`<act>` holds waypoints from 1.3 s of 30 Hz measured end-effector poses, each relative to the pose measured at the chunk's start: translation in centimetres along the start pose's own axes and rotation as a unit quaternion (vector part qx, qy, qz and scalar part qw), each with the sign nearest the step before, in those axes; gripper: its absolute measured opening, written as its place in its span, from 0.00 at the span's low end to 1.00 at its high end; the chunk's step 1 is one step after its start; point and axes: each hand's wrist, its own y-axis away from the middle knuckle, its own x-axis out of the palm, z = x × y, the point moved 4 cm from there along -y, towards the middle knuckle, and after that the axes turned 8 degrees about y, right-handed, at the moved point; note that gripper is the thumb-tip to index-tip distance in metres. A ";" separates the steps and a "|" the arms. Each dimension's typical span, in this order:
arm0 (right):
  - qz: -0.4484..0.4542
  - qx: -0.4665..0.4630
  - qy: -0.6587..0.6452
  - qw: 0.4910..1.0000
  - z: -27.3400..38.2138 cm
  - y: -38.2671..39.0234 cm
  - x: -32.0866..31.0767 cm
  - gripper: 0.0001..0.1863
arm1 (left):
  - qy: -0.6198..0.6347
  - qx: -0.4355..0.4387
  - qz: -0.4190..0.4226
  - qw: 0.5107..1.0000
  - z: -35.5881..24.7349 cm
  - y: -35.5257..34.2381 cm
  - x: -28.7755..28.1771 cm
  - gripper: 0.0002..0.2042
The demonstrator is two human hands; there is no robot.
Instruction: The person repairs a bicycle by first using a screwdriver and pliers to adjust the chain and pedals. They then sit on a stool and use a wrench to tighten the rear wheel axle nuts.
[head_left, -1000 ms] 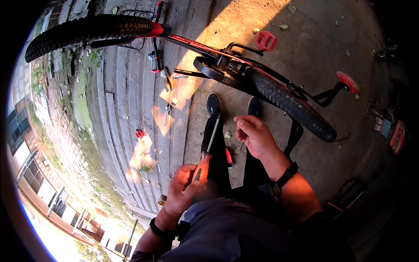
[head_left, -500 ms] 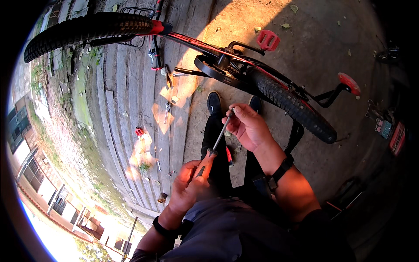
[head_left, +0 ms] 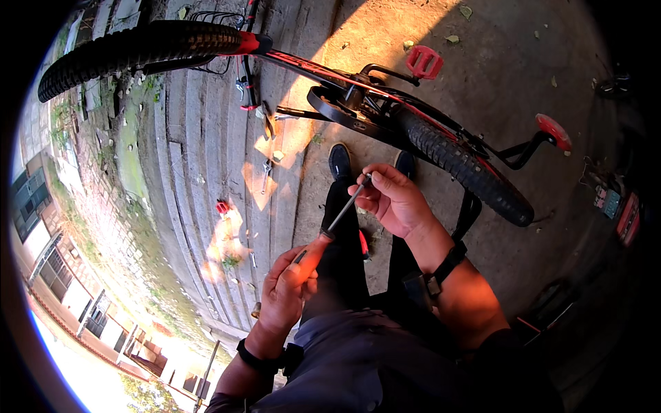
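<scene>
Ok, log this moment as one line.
left hand: grips orange-handled screwdriver | right hand: at screwdriver tip, exact grip unclear | bicycle: beyond both hands | wrench: on ground, apart from hands

Grey slabs (head_left: 189, 138), green weed (head_left: 231, 261) on them. Mossy ground (head_left: 129, 158) just left of slabs, building (head_left: 55, 275) farther left. Right of slabs: floor (head_left: 496, 69), leaf (head_left: 452, 39) on it, red case (head_left: 628, 219) well apart.

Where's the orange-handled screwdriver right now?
Near the middle of the head view, the orange-handled screwdriver slants up and right from the left hand, which holds it, to the right hand.
</scene>
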 end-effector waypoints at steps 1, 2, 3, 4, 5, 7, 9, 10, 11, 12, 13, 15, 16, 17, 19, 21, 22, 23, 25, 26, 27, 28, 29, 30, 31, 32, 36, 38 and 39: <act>0.003 -0.001 0.002 1.000 0.0 0.0 0.0 0.08 | 0.006 0.002 0.007 1.000 0.0 -0.1 0.0 0.26; 0.006 -0.003 0.004 1.000 0.1 -0.1 0.0 0.09 | 0.013 0.003 0.014 1.000 0.0 -0.2 -0.1 0.27; 0.009 -0.002 0.007 1.000 0.1 -0.1 -0.1 0.09 | 0.019 0.005 0.021 1.000 -0.1 -0.3 -0.1 0.27; 0.011 -0.001 0.011 1.000 0.1 -0.2 -0.2 0.09 | 0.026 -0.014 0.028 0.999 -0.2 -0.5 -0.2 0.27; 0.013 0.000 0.014 1.000 0.1 -0.2 -0.4 0.09 | 0.033 -0.034 0.036 0.998 -0.3 -0.7 -0.3 0.27; 0.007 0.009 0.037 0.999 0.0 -0.3 -0.7 0.09 | 0.019 -0.044 0.034 0.998 -0.6 -0.7 -0.4 0.25; -0.008 0.014 0.043 0.999 -0.1 -0.5 -1.1 0.10 | -0.021 -0.024 0.014 0.999 -1.2 -0.4 -0.3 0.22; -0.020 0.015 0.039 0.999 -0.3 -0.6 -1.2 0.10 | -0.103 0.049 0.004 0.993 -1.6 -0.4 -0.1 0.19; -0.032 0.015 0.035 0.999 -0.5 -0.8 -1.2 0.11 | -0.184 0.121 -0.006 0.975 -1.9 -0.3 0.5 0.17; -0.036 0.008 0.019 0.999 -0.6 -1.0 -1.1 0.11 | -0.263 0.192 -0.016 0.946 -2.3 -0.1 1.0 0.16; -0.040 0.002 0.004 0.999 -0.7 -1.5 -0.8 0.11 | -0.312 0.227 -0.008 0.923 -1.7 -0.6 0.0 0.16; -0.056 -0.006 -0.032 0.998 -0.9 -2.5 0.1 0.11 | -0.359 0.281 -0.020 0.890 -2.4 -0.6 0.8 0.17; -0.054 -0.009 -0.046 0.997 -0.9 -3.0 0.4 0.10 | -0.380 0.307 -0.023 0.872 -2.6 -0.8 1.3 0.18; -0.052 -0.013 -0.059 0.997 -1.0 -3.6 0.5 0.10 | -0.392 0.337 -0.025 0.856 -3.0 -1.1 1.8 0.18; -0.046 -0.014 -0.085 0.995 -1.0 -4.5 0.7 0.10 | -0.418 0.394 -0.033 0.818 -3.9 -1.3 3.0 0.18; -0.044 -0.017 -0.104 0.993 -1.0 -5.3 0.6 0.10 | -0.449 0.408 -0.034 0.794 -4.6 -1.9 3.7 0.19; -0.051 -0.018 -0.109 0.993 -1.2 -5.6 0.4 0.10 | -0.464 0.415 -0.036 0.782 -4.9 -2.1 4.0 0.19; -0.057 -0.019 -0.114 0.992 -1.3 -6.0 0.2 0.10 | -0.473 0.413 -0.035 0.777 -5.0 -2.3 4.3 0.18; -0.066 -0.024 -0.123 0.990 -1.3 -6.6 -0.1 0.10 | -0.491 0.409 -0.032 0.769 -5.3 -2.6 4.9 0.17; -0.069 -0.026 -0.127 0.989 -1.2 -6.9 -0.2 0.10 | -0.492 0.413 -0.032 0.766 -5.5 -2.7 5.3 0.18; -0.071 -0.029 -0.131 0.988 -1.2 -7.2 -0.2 0.10 | -0.493 0.416 -0.032 0.763 -5.6 -2.9 5.6 0.18; -0.083 -0.029 -0.131 0.987 -1.2 -7.3 -0.3 0.10 | -0.494 0.420 -0.033 0.761 -5.7 -3.1 5.9 0.18; -0.095 -0.029 -0.131 0.986 -1.2 -7.5 -0.3 0.10 | -0.497 0.425 -0.034 0.756 -5.8 -3.2 6.1 0.18; -0.106 -0.028 -0.131 0.985 -1.2 -7.6 -0.3 0.10 | -0.501 0.430 -0.036 0.751 -5.9 -3.4 6.3 0.18; -0.113 -0.028 -0.129 0.985 -1.2 -7.7 -0.4 0.10 | -0.504 0.434 -0.036 0.746 -5.9 -3.6 6.4 0.18; -0.119 -0.028 -0.128 0.984 -1.2 -7.8 -0.4 0.10 | -0.505 0.435 -0.037 0.745 -5.9 -3.7 6.5 0.18; -0.124 -0.024 -0.134 0.983 -1.3 -8.1 -0.6 0.10 | -0.513 0.438 -0.040 0.737 -6.0 -3.8 6.9 0.18; -0.139 -0.016 -0.140 0.980 -1.2 -8.1 -0.4 0.10 | -0.516 0.436 -0.039 0.736 -6.1 -3.9 7.0 0.18; -0.146 -0.011 -0.143 0.979 -1.2 -8.1 -0.3 0.10 | -0.516 0.435 -0.039 0.737 -6.2 -3.9 7.2 0.18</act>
